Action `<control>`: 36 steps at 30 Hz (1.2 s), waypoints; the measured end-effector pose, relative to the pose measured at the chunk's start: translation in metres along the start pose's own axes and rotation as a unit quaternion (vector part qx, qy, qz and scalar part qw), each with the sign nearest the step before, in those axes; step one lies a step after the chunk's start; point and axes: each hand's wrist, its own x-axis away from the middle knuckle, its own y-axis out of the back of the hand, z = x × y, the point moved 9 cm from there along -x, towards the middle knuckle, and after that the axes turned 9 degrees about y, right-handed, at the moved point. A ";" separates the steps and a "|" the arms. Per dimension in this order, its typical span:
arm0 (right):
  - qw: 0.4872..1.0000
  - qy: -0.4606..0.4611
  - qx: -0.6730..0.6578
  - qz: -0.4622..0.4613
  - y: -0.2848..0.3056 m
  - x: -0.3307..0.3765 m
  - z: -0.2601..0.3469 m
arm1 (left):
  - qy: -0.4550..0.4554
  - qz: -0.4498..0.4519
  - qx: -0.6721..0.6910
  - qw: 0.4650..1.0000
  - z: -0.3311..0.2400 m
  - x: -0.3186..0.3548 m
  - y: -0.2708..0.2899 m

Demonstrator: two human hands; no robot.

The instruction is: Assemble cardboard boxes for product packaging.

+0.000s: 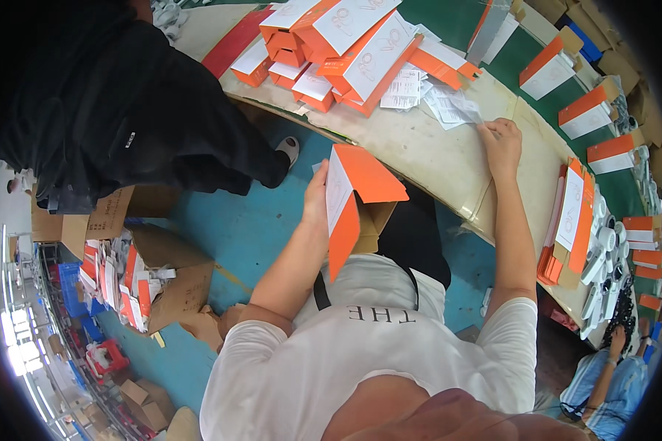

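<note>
My left hand (315,197) grips an orange and white carton (368,175) in front of my body, its flaps standing open. On the table, my right hand (503,143) has its fingers pinched at the edge of a white printed leaflet (460,110). More leaflets (403,90) lie loosely spread beside it. Just left of them a pile of orange and white cartons (371,62) is stacked up, and one carton with an open end (445,60) rests against the pile.
Flattened cartons (568,213) stand at the right of the table (419,151), beside white and black parts (603,257). Several cartons line the green belt (544,103). A person in black (125,103) stands at left, near a cardboard box (176,272) of cartons. Another person's hand (618,340) is at lower right.
</note>
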 end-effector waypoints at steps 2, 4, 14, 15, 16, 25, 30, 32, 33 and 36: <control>0.985 -0.068 0.043 0.151 -0.021 0.005 -0.011 | 0.009 0.035 0.018 0.999 0.002 0.005 -0.005; 0.993 -0.011 0.009 0.114 -0.013 0.006 -0.010 | 0.002 0.012 0.034 0.999 0.003 0.011 -0.010; 0.821 0.372 -0.374 0.218 0.081 0.051 0.225 | -0.048 -0.187 0.022 0.981 0.003 0.040 -0.011; 0.811 0.358 -0.380 0.264 0.076 0.056 0.231 | -0.053 -0.181 0.029 0.982 0.002 0.039 -0.014; 0.800 0.344 -0.385 0.308 0.072 0.062 0.236 | -0.059 -0.175 0.036 0.982 0.001 0.039 -0.017; 0.850 0.289 -0.163 0.410 0.009 0.098 0.240 | -0.107 -0.054 0.001 0.993 0.003 0.025 -0.006; 0.820 0.431 -0.218 0.307 0.041 0.091 0.258 | -0.044 -0.101 -0.104 0.988 0.007 0.038 -0.015; 0.875 0.345 -0.025 0.338 0.014 0.083 0.230 | -0.031 -0.128 -0.201 0.971 0.009 0.060 -0.035; 0.913 0.226 -0.114 0.320 0.016 0.061 0.217 | -0.150 -0.150 -0.292 0.933 -0.006 0.074 -0.042; 0.902 -0.058 -0.325 0.279 0.016 0.033 0.181 | -0.597 -0.140 -0.730 0.301 -0.020 0.158 -0.128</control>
